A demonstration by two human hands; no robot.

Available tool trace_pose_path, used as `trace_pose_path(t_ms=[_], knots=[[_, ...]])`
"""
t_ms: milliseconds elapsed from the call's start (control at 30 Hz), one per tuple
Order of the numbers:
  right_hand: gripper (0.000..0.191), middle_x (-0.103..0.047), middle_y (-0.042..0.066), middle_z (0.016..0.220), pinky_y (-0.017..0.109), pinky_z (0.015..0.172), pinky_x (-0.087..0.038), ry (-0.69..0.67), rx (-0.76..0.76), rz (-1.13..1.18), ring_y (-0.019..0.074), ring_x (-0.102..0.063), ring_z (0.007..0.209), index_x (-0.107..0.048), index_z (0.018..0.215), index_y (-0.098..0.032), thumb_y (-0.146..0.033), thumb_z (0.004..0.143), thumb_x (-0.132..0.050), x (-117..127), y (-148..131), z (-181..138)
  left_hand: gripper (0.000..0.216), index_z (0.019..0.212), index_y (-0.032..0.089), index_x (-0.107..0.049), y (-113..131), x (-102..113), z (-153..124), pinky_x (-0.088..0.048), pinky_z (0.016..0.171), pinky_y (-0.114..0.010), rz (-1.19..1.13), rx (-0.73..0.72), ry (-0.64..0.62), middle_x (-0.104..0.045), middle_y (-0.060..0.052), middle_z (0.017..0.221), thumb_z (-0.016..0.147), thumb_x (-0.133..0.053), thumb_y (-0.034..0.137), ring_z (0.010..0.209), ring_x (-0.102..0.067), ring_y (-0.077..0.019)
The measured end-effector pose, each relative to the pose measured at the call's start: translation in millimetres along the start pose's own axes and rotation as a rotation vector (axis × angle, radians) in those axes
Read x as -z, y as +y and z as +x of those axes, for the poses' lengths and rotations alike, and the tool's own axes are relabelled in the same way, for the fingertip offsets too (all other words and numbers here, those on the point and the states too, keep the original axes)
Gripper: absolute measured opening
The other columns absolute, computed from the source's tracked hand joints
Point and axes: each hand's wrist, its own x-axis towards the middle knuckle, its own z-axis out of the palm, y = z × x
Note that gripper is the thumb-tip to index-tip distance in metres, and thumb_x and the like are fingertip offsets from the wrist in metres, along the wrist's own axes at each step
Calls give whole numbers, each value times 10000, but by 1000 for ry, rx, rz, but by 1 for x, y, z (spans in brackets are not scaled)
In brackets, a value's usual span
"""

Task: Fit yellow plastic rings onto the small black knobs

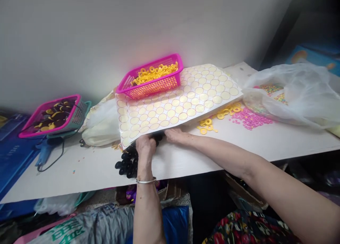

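A white sheet of round cream stickers (177, 98) lies tilted across the white board table (239, 148), its far end under a pink basket of yellow rings (152, 77). My left hand (145, 146) reaches under the sheet's near edge, fingers curled over a pile of small black pieces (127, 164); what it grips is hidden. My right hand (176, 135) also goes under that edge, fingertips out of sight beneath the sheet. A silver bangle (145, 181) circles my left wrist.
Loose yellow rings (212, 120) and pink beads (249, 118) lie right of the sheet. A clear plastic bag with coloured beads (289, 91) sits at the right. A white bag (102, 125) and a pink basket of dark pieces (53, 114) sit at the left, a wall behind.
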Motion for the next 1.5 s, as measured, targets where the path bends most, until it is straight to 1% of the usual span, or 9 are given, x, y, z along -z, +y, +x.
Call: trace_pose_path(t_ms=[200, 400, 567, 733, 900, 1100, 1233, 1300, 1500], knots=[[577, -440, 109, 1329, 436, 1035, -264, 99, 74, 38, 274, -351, 1245, -332, 1325, -186, -149, 769, -483, -17, 10, 11, 309, 932, 169, -676, 5, -13, -6, -443, 739, -390, 104, -51, -73, -676, -147, 864, 691, -514, 275, 899, -597, -328], [583, -400, 97, 1371, 390, 1040, -257, 125, 116, 123, 253, -355, 1237, -301, 1344, -189, -188, 786, -468, -25, 13, 22, 372, 1042, 142, -629, 7, -27, -5, -396, 865, -407, 173, -159, 46, -622, -164, 1077, 691, -533, 222, 1084, -518, -330], [483, -528, 131, 1204, 333, 834, -403, 37, 90, 106, 263, -495, 1058, -453, 1204, -140, -146, 722, -481, -10, 21, -4, 296, 983, 193, -642, 13, -27, -12, -411, 758, -339, 110, -199, -77, -663, -97, 923, 709, -544, 248, 931, -578, -272], [169, -568, 68, 897, 259, 690, -368, 75, 173, 96, 174, -516, 811, -557, 881, -145, -153, 738, -466, 0, 42, -61, 126, 789, 212, -637, 27, -38, -39, -379, 656, -280, -105, -352, -143, -644, -29, 789, 704, -584, 289, 792, -535, -200], [105, -507, 18, 818, 223, 633, -322, 134, 168, 163, 120, -454, 708, -530, 861, -161, -174, 773, -474, -2, 59, -101, 191, 825, 206, -623, 37, -59, -66, -389, 671, -265, -402, -347, -117, -617, -5, 758, 653, -667, 278, 754, -504, -166], [146, -509, 23, 808, 240, 659, -336, 156, 157, 190, 142, -471, 727, -541, 893, -160, -186, 759, -490, -8, 59, -96, 303, 905, 183, -623, 38, -72, -74, -433, 700, -284, -528, -240, -96, -611, -32, 817, 678, -676, 378, 774, -536, -167], [299, -538, 80, 918, 271, 704, -350, 108, 119, 111, 189, -500, 817, -550, 1032, -142, -182, 747, -467, -12, 51, -81, 419, 1038, 179, -590, 33, -70, -82, -461, 711, -296, -549, -200, 5, -604, -72, 961, 673, -686, 362, 839, -555, -183], [398, -542, 104, 987, 294, 725, -355, 102, 98, 31, 220, -492, 877, -520, 1126, -134, -183, 735, -462, -16, 48, -76, 373, 1029, 187, -588, 24, -66, -93, -467, 693, -295, -573, -136, 116, -598, -80, 990, 700, -663, 346, 834, -555, -178], [563, -535, 129, 1101, 358, 725, -404, 132, 123, -126, 268, -456, 925, -457, 1209, -130, -129, 647, -473, -21, 44, -80, 134, 859, 172, -583, -28, -51, -135, -425, 609, -262, -500, 313, 697, -576, -47, 839, 770, -578, 272, 723, -523, -138]])
